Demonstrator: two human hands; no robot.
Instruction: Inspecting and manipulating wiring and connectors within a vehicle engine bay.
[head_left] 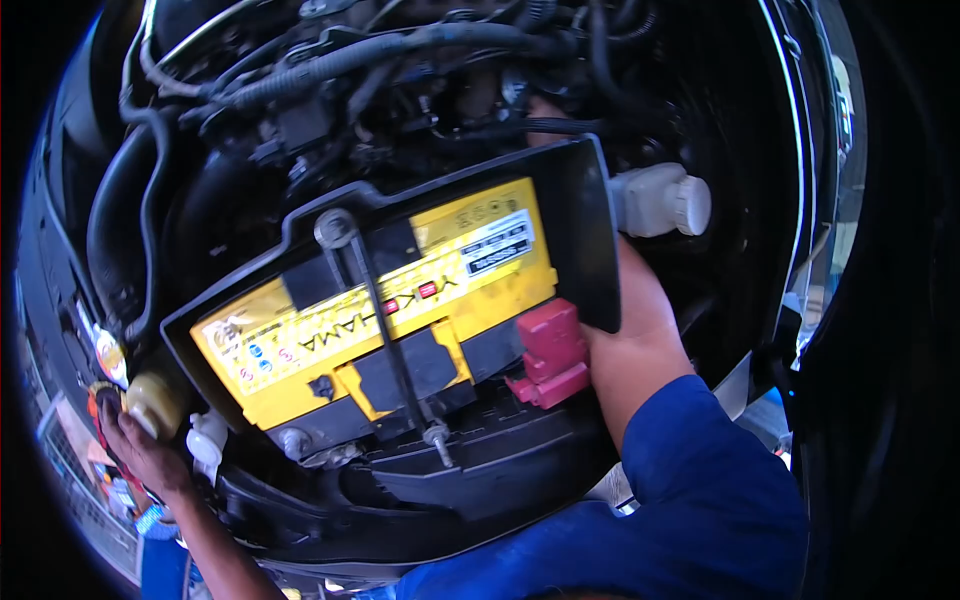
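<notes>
A yellow-and-black car battery (370,320) sits in a black tray in the middle, with a dark metal hold-down bar (385,350) across its top. A red terminal cover (550,350) sits on its right near corner, and a bare terminal post (295,443) shows at the left. My right arm passes down beside the tray's right side; a patch of my right hand or wrist (547,118) appears beyond its far edge, fingers hidden. At the lower left, my left hand (140,450) has bent fingers around something dark and red, beside a yellowish plastic reservoir (153,402).
Hoses and ribbed wiring conduit (380,55) cross the far side of the engine bay. A white capped reservoir (660,200) stands right of the battery, close to my arm. A small white container (207,438) is at the lower left. Dark bodywork borders the bay.
</notes>
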